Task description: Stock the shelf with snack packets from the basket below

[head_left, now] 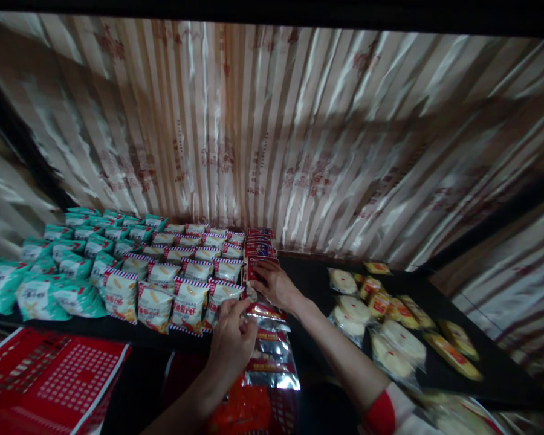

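I watch red packets point(272, 349) run front to back, right hand point(273, 282) spread atop them, left hand point(233, 338) curled at their left edge, grip unclear.

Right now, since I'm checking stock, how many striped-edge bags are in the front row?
4, rightward: the first bag beside teal bags, then the second bag, third bag, and fourth bag, partly behind the left hand. The hand could hide another.

Packets point(260, 249) on probably black shelf point(315, 281)
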A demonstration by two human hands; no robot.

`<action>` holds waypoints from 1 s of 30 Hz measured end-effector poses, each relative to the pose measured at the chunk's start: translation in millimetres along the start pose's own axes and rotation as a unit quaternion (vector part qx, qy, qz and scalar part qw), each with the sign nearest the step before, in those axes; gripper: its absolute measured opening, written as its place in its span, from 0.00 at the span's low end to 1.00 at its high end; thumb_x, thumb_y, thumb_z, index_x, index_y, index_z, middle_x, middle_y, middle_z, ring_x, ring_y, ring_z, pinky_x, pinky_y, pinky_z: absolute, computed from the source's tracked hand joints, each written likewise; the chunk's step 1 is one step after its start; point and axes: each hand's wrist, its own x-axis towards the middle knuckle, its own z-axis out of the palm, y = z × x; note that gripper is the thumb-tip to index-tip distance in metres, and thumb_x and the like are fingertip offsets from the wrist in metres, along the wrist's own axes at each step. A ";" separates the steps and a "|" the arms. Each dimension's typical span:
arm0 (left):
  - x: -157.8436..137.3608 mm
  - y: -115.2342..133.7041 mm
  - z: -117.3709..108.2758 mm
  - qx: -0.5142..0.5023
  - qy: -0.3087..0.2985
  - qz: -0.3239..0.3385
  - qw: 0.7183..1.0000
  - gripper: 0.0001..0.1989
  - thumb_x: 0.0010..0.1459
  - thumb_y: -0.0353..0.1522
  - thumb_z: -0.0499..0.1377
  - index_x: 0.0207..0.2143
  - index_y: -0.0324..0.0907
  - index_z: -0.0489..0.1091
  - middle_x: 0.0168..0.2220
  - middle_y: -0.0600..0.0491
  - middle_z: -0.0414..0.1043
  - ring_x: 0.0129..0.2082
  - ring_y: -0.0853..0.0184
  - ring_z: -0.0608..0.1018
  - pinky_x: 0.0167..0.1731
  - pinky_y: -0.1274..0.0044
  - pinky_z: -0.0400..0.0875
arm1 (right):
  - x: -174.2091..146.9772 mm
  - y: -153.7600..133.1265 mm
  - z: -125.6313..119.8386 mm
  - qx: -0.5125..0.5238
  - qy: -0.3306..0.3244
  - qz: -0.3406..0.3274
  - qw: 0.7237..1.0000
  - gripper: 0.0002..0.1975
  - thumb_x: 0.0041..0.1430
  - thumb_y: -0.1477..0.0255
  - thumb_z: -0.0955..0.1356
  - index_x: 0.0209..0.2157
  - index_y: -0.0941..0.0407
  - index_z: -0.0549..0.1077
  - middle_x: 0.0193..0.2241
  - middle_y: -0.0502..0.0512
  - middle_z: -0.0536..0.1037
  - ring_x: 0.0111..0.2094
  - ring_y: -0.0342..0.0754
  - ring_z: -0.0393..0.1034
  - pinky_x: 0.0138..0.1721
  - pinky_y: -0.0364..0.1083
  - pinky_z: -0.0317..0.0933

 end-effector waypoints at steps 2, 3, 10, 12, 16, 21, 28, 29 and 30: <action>-3.8 -3.0 -0.6 0.006 -0.011 0.011 1.000 0.15 0.51 0.30 0.54 0.41 0.40 0.73 0.42 0.45 0.69 0.31 0.64 0.75 0.39 0.68 0.72 | 1.4 -0.9 1.7 -0.003 -0.002 0.005 1.000 0.17 0.60 0.66 0.64 0.47 0.59 0.73 0.50 0.63 0.72 0.54 0.54 0.63 0.57 0.53 0.54; -5.0 -4.8 0.3 -0.001 -0.021 0.011 1.000 0.15 0.51 0.29 0.54 0.41 0.40 0.74 0.42 0.44 0.69 0.32 0.62 0.75 0.40 0.67 0.72 | 2.1 -1.7 2.5 -0.005 -0.006 0.008 1.000 0.17 0.59 0.66 0.64 0.48 0.59 0.73 0.51 0.64 0.72 0.54 0.54 0.62 0.57 0.53 0.53; -7.0 -10.8 6.2 -0.089 -0.045 -0.043 0.994 0.14 0.49 0.31 0.55 0.38 0.41 0.75 0.45 0.43 0.69 0.36 0.58 0.75 0.28 0.70 0.73 | 5.5 -15.4 1.4 -0.046 -0.022 0.013 0.999 0.17 0.60 0.69 0.63 0.48 0.61 0.72 0.51 0.64 0.72 0.54 0.53 0.62 0.59 0.52 0.49; -7.5 -10.1 4.9 -0.087 -0.045 -0.040 0.994 0.13 0.50 0.31 0.54 0.37 0.42 0.75 0.45 0.43 0.69 0.37 0.58 0.75 0.31 0.69 0.74 | 5.9 -18.2 0.9 -0.052 -0.029 0.026 0.998 0.17 0.60 0.69 0.63 0.48 0.60 0.73 0.50 0.62 0.73 0.54 0.52 0.63 0.58 0.51 0.50; -11.0 -13.7 2.0 -0.047 -0.028 -0.012 0.998 0.14 0.50 0.29 0.53 0.37 0.42 0.75 0.46 0.44 0.70 0.47 0.56 0.72 0.49 0.65 0.66 | 6.3 -19.0 3.4 -0.056 -0.024 0.053 0.997 0.16 0.59 0.72 0.62 0.46 0.59 0.73 0.51 0.60 0.72 0.54 0.51 0.62 0.58 0.50 0.50; -19.9 -25.4 2.6 -0.042 -0.022 -0.032 0.998 0.17 0.51 0.32 0.55 0.43 0.43 0.73 0.51 0.44 0.68 0.53 0.55 0.68 0.55 0.62 0.60 | 5.9 -20.9 8.4 -0.082 -0.026 0.090 0.992 0.17 0.60 0.70 0.61 0.47 0.58 0.73 0.54 0.60 0.69 0.57 0.53 0.58 0.58 0.52 0.49; -26.6 -34.7 7.9 -0.123 -0.012 -0.060 0.990 0.19 0.50 0.34 0.58 0.47 0.43 0.70 0.52 0.44 0.68 0.54 0.55 0.68 0.55 0.64 0.60 | 9.3 -26.1 5.1 -0.109 -0.025 0.114 0.987 0.16 0.61 0.67 0.60 0.46 0.54 0.72 0.53 0.57 0.70 0.54 0.56 0.61 0.51 0.53 0.55; -27.3 -35.5 9.1 -0.150 -0.011 -0.074 0.986 0.20 0.50 0.34 0.59 0.48 0.43 0.69 0.52 0.44 0.67 0.54 0.55 0.68 0.55 0.65 0.62 | 11.4 -26.4 4.3 -0.118 -0.024 0.113 0.986 0.16 0.61 0.67 0.60 0.45 0.54 0.73 0.51 0.58 0.72 0.52 0.56 0.62 0.50 0.52 0.56; -27.9 -36.2 10.4 -0.177 -0.012 -0.091 0.980 0.22 0.49 0.34 0.60 0.48 0.43 0.68 0.53 0.44 0.67 0.54 0.55 0.68 0.53 0.66 0.64 | 14.0 -26.5 3.8 -0.127 -0.022 0.114 0.985 0.16 0.62 0.67 0.59 0.45 0.55 0.73 0.49 0.59 0.74 0.50 0.55 0.63 0.50 0.52 0.56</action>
